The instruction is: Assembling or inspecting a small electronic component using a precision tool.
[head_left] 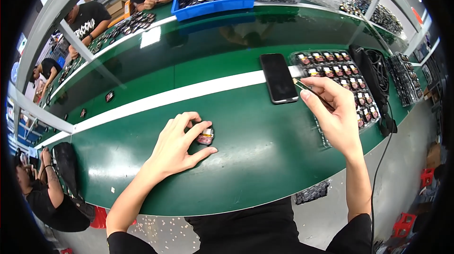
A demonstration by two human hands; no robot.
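Observation:
My left hand point(176, 149) rests on the green tabletop, its fingers curved around a small black part point(205, 137) with a white and reddish face. An index fingertip touches the part's upper edge, and the thumb lies just below it. In my right hand point(335, 107) I hold slim dark tweezers point(309, 88) between thumb and fingers. Their tip points up and left, close to the right edge of a black phone point(278, 78) lying flat. Beside that hand sits a clear plastic tray point(324, 133) filled with rows of similar small parts.
A black pouch with a coiled cable point(376, 67) lies right of the tray, near more stacked trays point(405, 79). A white strip point(175, 92) crosses the bench. Beyond a glossy divider stands a blue bin point(215, 13); co-workers sit there. Another person point(52, 192) is at far left.

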